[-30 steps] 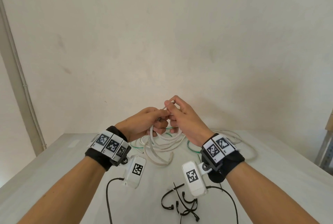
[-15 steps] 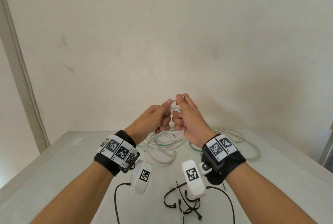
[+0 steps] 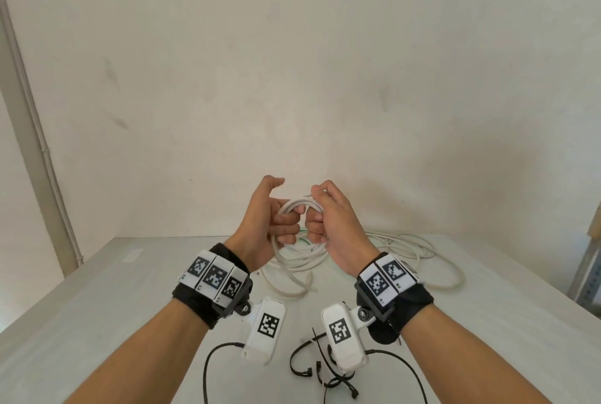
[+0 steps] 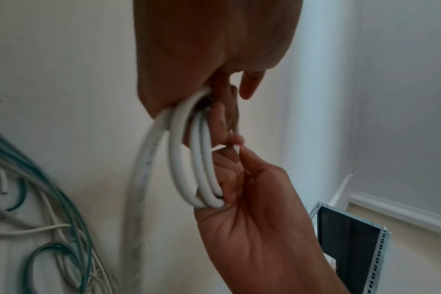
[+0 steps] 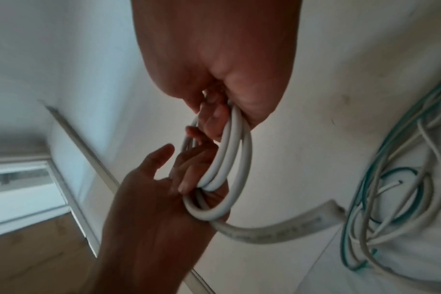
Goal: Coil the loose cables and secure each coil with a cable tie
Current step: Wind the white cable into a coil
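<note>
A white cable coil (image 3: 294, 205) of several loops is held upright between both hands above the table (image 3: 97, 322). My left hand (image 3: 281, 224) has its fingers curled through the loops and its thumb lifted clear. My right hand (image 3: 320, 219) grips the coil's other side and pinches a thin white end at the top. The left wrist view shows the loops (image 4: 202, 169) running from my left hand (image 4: 214, 49) into my right hand (image 4: 252, 208). In the right wrist view the coil (image 5: 229, 155) hangs from my right hand (image 5: 214, 49). The cable's tail (image 3: 292, 289) droops onto the table. Black cable ties (image 3: 302, 371) lie near me.
Loose white cables (image 3: 422, 257) sprawl at the back right of the table, tangled with a green cable (image 5: 365, 189). A wall stands just behind the table. A perforated metal frame (image 4: 353, 248) stands off the table's right side.
Both hands have risen and drawn slightly apart, so the coil's loop now shows between them. My left thumb has lifted off the cable.
</note>
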`<state>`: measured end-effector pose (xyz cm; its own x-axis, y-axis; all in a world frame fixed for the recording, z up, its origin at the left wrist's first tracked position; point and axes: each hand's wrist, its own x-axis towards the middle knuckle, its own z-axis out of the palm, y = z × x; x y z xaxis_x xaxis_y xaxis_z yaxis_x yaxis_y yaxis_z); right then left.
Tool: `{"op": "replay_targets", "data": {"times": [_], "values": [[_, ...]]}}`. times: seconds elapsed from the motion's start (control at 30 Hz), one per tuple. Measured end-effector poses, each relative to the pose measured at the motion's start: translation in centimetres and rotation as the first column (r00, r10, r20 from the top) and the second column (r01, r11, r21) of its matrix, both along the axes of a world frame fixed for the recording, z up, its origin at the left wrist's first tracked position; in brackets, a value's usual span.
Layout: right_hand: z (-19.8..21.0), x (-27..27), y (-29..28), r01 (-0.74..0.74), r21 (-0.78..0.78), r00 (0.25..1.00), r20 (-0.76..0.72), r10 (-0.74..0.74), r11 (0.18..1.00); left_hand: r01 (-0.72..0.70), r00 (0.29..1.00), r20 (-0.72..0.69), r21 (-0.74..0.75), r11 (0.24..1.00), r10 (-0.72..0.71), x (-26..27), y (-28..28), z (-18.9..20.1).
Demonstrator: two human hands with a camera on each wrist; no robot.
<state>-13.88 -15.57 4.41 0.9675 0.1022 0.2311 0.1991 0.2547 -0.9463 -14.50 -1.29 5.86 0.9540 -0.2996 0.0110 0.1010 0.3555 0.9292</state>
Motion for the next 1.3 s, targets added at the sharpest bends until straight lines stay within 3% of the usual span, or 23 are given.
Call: {"op": "replay_targets", "data": {"times": [0.07,0.13,0.2,0.3,0.4,0.5,0.67,0.73,0.77,0.83,0.9,0.93,0.97,1.07,1.1,1.3], "values": [[0.1,0.3,-0.3,0.034,0.113,0.998,-0.056,-0.027,0.993,0.083,0.996,0.019,-0.141,0.986,-0.082,0.1,0.0,-0.5],[0.0,0.5,-0.5,0.043,0.193,0.995,-0.093,-0.026,0.98,0.073,0.996,0.055,-0.184,0.98,-0.064,0.2,-0.3,-1.3],[-0.2,0.6,-0.5,0.033,0.163,0.997,-0.076,-0.021,0.986,-0.038,0.993,0.109,-0.086,0.996,0.047,0.4,-0.6,-1.7],[-0.3,0.3,-0.6,0.056,-0.007,0.998,0.008,-0.056,0.998,-0.166,0.969,0.201,0.079,0.983,0.147,0.6,-0.5,-1.4],[-0.4,0.6,-1.0,0.126,-0.255,0.989,0.104,-0.102,0.959,-0.199,0.959,0.25,0.257,0.946,0.134,0.6,-0.2,-1.0],[-0.4,0.8,-1.7,0.152,-0.466,0.98,0.186,-0.072,0.871,-0.156,0.976,0.206,0.397,0.905,0.077,0.7,0.1,-0.5],[-0.3,0.5,-2.2,-0.039,-0.296,0.996,0.063,0.061,0.954,-0.103,0.989,0.14,0.472,0.875,0.041,0.7,0.6,-0.3],[-0.4,0.6,-2.2,-0.014,-0.38,0.997,0.067,0.043,0.925,-0.112,0.988,0.153,0.527,0.843,0.035,0.7,0.6,-0.4],[-0.3,0.7,-2.2,0.048,-0.489,0.992,0.123,0.014,0.871,-0.121,0.986,0.163,0.558,0.821,0.035,0.8,0.7,-0.4],[0.0,1.1,-2.5,0.258,-0.72,0.945,0.328,-0.013,0.645,-0.135,0.983,0.179,0.618,0.775,0.028,0.9,1.1,-0.5],[0.4,1.5,-3.1,0.406,-0.823,0.889,0.456,0.035,0.397,-0.131,0.984,0.177,0.653,0.746,0.017,0.9,1.4,-0.6],[0.6,1.5,-3.2,0.41,-0.843,0.888,0.456,0.061,0.348,-0.124,0.985,0.17,0.653,0.747,0.014,0.9,1.5,-0.7],[0.7,1.7,-3.2,0.346,-0.86,0.909,0.407,0.095,0.374,-0.119,0.987,0.161,0.645,0.755,0.018,1.0,1.5,-0.6],[0.0,1.7,-2.1,-0.034,-0.758,0.987,0.078,0.143,0.652,-0.126,0.987,0.154,0.613,0.78,0.039,0.9,1.4,-0.2],[-0.3,1.5,-1.7,-0.069,-0.719,0.989,0.039,0.139,0.691,-0.126,0.988,0.152,0.597,0.793,0.043,0.9,1.3,0.0],[-1.5,1.4,-1.1,0.165,-0.763,0.948,0.297,0.113,0.625,-0.018,0.999,-0.036,0.388,0.922,0.035,1.4,1.7,-0.5]]}}
